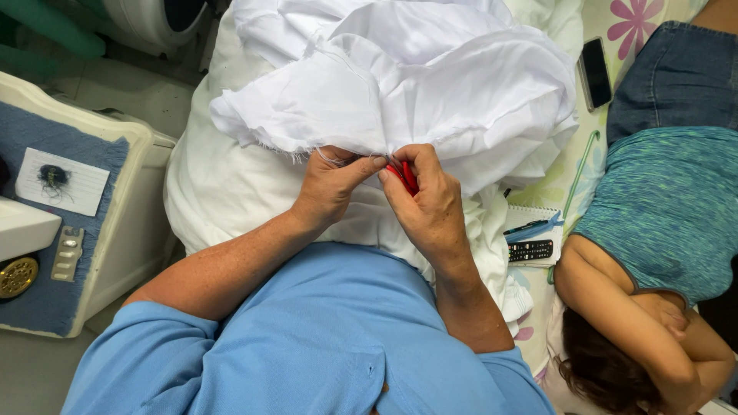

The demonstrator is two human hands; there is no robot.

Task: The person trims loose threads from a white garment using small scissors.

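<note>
Centrally, the white fabric (400, 84) is heaped on the lap, its frayed near edge lying directly at the fingertips. Left hand (332, 184): thumb and fingers pinched together on that edge. Right hand (427, 201): fingers closed around a small red tool (406, 177), tip touching the fabric edge just beside the left thumb. Right of the fabric lie a notebook (530, 219) and remote control (530, 250).

— How many hands are at the white cloth (400, 84)?
— Two: a left hand (329, 187) and a right hand (430, 201).
— And beside the cloth?
— One red-handled tool (406, 177), one phone (595, 72), one remote control (530, 250), one notebook (530, 217), one person lying down (653, 223).
</note>
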